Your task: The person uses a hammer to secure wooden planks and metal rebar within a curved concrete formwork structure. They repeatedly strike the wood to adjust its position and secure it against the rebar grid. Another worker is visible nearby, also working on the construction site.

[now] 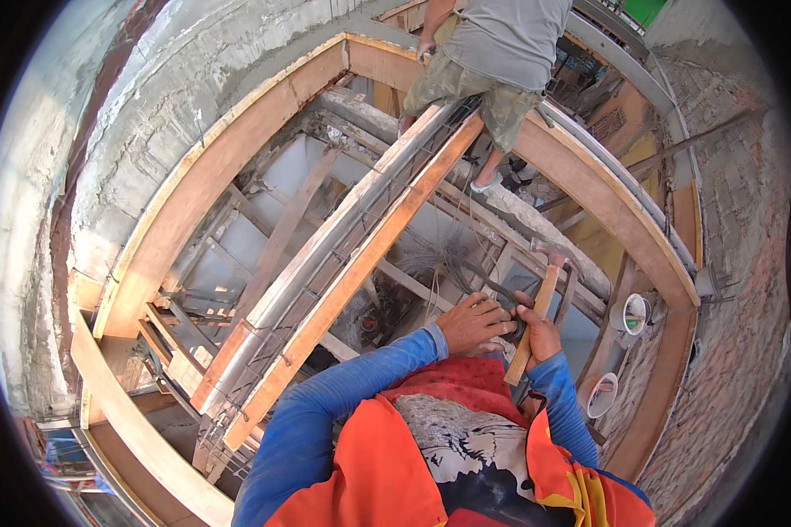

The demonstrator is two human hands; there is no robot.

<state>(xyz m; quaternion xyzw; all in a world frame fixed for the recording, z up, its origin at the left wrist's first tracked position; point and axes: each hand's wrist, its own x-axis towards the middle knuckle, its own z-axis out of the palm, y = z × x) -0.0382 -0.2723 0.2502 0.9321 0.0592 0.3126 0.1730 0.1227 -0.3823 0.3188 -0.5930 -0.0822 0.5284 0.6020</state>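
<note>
My right hand (540, 334) is closed round the wooden handle of a hammer (543, 299), whose metal head points away from me. Close beside it, in front of my body, is my left hand (475, 325), its fingers curled and pressed together. What lies under those fingers is hidden. A dark, bent bundle of thin wire or cord (499, 288) runs up to the two hands, and loose grey wires (439, 259) spread out beyond it. A long wooden beam form (387, 233) with steel bars inside slants past my left forearm.
A person (510, 44) in a grey shirt stands astride the beam form's far end. Plywood formwork (211, 189) rings the opening, with timbers and gaps below. Two white buckets (603, 395) are at my right. A rough brick wall (729, 255) rises beyond them.
</note>
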